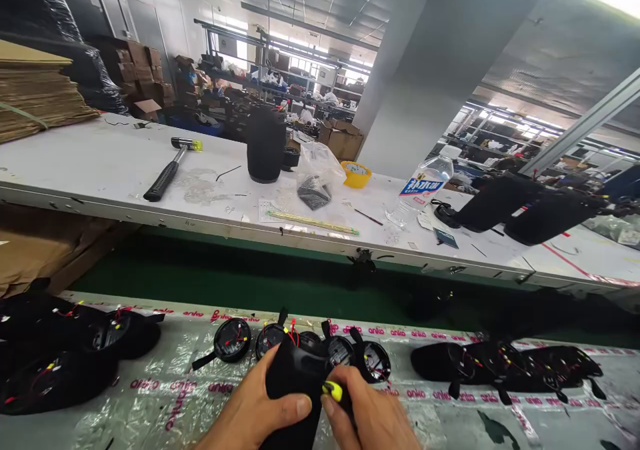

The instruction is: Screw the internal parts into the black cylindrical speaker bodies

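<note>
Low in the middle of the head view, my left hand (270,407) is wrapped around a black fabric-covered cylinder (296,377), which looks like a speaker body. My right hand (367,407) closes on a small yellow-and-black tool (333,390) at the cylinder's right side. The tool's kind and its working end cannot be made out. Just beyond my hands lie several round black caps with wires and straps, among them one cap (233,340) on the left and another cap (376,361) on the right.
Black speaker bodies (530,367) lie in a row at right, and more wired bodies (55,370) at left. The white bench (220,190) behind bears a mallet (170,170), an upright black cylinder (266,145), yellow tape (356,175) and a bottle (423,187).
</note>
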### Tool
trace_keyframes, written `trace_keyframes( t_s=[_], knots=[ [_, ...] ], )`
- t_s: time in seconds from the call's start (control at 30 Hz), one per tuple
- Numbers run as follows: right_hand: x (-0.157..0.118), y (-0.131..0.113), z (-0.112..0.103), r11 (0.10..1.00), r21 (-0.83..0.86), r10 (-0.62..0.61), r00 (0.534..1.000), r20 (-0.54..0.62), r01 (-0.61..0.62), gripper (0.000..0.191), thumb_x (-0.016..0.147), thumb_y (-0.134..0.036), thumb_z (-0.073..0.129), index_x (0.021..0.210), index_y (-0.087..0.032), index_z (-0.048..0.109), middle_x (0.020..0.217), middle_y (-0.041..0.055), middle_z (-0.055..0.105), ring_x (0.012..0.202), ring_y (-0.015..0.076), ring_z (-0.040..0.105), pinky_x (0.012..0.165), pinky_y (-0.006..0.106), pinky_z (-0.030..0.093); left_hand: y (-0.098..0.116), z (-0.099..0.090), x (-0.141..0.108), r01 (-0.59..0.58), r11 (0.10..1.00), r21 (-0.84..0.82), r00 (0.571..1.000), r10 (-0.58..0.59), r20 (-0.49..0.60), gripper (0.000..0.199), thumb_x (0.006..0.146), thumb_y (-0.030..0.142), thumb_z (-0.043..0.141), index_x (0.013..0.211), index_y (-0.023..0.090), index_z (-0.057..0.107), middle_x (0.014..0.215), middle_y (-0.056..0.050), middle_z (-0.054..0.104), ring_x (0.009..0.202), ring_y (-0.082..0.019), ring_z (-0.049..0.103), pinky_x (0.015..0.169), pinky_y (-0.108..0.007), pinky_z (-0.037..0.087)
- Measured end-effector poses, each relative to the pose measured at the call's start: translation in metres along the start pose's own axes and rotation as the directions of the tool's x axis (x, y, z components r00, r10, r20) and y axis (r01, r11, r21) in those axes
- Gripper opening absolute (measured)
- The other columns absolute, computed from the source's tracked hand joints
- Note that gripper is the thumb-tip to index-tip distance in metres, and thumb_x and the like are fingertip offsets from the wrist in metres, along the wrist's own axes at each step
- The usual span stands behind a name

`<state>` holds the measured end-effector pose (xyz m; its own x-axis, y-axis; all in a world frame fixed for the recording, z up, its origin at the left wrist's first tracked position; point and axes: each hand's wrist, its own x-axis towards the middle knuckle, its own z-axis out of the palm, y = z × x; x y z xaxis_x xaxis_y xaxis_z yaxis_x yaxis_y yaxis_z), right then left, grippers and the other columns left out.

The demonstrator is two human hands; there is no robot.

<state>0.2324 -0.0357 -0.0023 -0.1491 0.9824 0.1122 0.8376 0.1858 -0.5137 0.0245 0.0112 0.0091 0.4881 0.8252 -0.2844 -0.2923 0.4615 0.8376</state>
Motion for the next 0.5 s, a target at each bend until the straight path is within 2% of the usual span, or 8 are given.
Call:
trace_keyframes(
  t_s=[0.1,0.17,0.27,0.33,0.4,0.5],
  knots=[
    [0.003,-0.002,-0.001,0.998,-0.049,-0.041,0.996,0.077,0.045,0.01,0.096,-0.027,0.053,0.106,-0.029,0.054,0.08,-0.0052,0.071,0.062,0.0186,0.07,0.06,0.027,0.046,-0.002,-0.007,-0.008,0.171,0.982,-0.078,0.978,-0.179,-0.109,0.06,0.073,0.046,0.083,0.127,0.025,0.071,0.125,-0.009,0.078,0.125,-0.038,0.066,0.113,-0.052,0.046],
    [0.004,-0.003,-0.003,0.998,-0.043,-0.046,0.994,0.103,0.051,0.011,0.096,-0.026,0.053,0.107,-0.028,0.054,0.08,-0.0051,0.07,0.062,0.018,0.07,0.059,0.026,0.044,-0.002,-0.011,-0.013,0.216,0.967,-0.134,0.96,-0.235,-0.15,0.052,0.076,0.044,0.081,0.124,0.027,0.073,0.125,-0.008,0.078,0.127,-0.036,0.065,0.114,-0.051,0.046],
    [0.006,-0.005,-0.005,0.998,-0.007,-0.065,0.99,0.126,0.066,0.014,0.097,-0.023,0.053,0.11,-0.028,0.055,0.088,-0.0037,0.072,0.068,0.0177,0.071,0.06,0.026,0.044,-0.004,-0.015,-0.015,0.166,0.962,-0.215,0.984,-0.176,-0.03,0.055,0.071,0.041,0.086,0.121,0.023,0.074,0.12,-0.011,0.08,0.119,-0.038,0.07,0.108,-0.051,0.051],
    [0.005,-0.006,-0.003,0.997,0.015,-0.074,0.99,0.123,0.072,0.018,0.097,-0.02,0.055,0.112,-0.029,0.055,0.093,-0.0039,0.073,0.074,0.018,0.073,0.063,0.025,0.046,-0.008,-0.016,-0.015,0.181,0.946,-0.268,0.983,-0.182,0.021,0.056,0.068,0.039,0.088,0.12,0.022,0.074,0.115,-0.012,0.081,0.115,-0.038,0.072,0.104,-0.05,0.054],
    [0.005,-0.008,-0.001,0.997,0.009,-0.071,0.992,0.106,0.071,0.02,0.096,-0.018,0.057,0.112,-0.029,0.055,0.095,-0.0044,0.074,0.079,0.019,0.074,0.065,0.025,0.047,-0.013,-0.017,-0.014,0.179,0.944,-0.277,0.981,-0.191,-0.018,0.054,0.07,0.038,0.087,0.12,0.022,0.074,0.114,-0.011,0.081,0.116,-0.037,0.072,0.101,-0.049,0.055],
    [0.004,-0.014,0.006,0.997,-0.044,-0.052,0.996,0.07,0.055,0.019,0.096,-0.018,0.054,0.111,-0.029,0.054,0.092,-0.0054,0.074,0.074,0.0204,0.075,0.061,0.027,0.045,-0.019,-0.015,-0.013,0.079,0.986,-0.147,0.985,-0.099,-0.14,0.058,0.07,0.042,0.087,0.122,0.022,0.07,0.118,-0.011,0.08,0.119,-0.037,0.069,0.104,-0.048,0.054]
  ],
)
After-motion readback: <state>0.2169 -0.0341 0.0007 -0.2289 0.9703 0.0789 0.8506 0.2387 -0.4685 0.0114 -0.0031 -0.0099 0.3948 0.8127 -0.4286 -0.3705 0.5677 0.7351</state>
